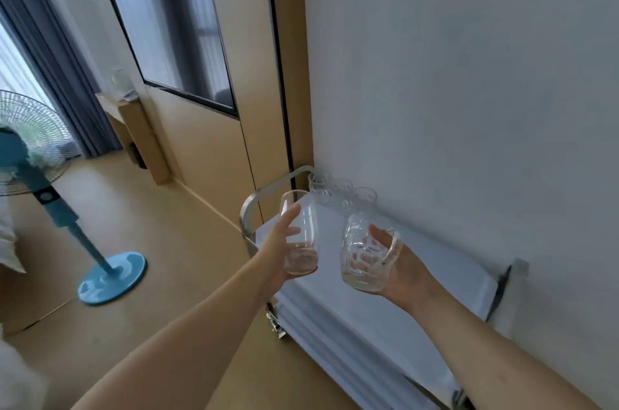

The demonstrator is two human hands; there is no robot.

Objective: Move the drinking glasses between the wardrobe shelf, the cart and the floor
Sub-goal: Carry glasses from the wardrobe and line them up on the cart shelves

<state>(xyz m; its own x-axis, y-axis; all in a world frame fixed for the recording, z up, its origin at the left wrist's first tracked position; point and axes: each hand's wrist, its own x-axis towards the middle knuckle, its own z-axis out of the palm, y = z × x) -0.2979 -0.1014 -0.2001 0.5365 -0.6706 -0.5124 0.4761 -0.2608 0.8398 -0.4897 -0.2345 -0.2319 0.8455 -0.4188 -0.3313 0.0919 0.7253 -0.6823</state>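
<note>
**Two glasses held over the cart**

The left hand (278,252) grips a smooth glass (300,235), tilted, fingers wrapped behind it and seen only through the glass. The right hand (398,267) holds a patterned mug (363,252) from behind, a finger through its handle. Both hang above the cart (385,292), whose near end is cut off at 5 o'clock. More glasses (341,192) stand at the cart's 12 o'clock end, blurred, number unclear. A blue fan (43,175) stands at 9 o'clock.
</note>
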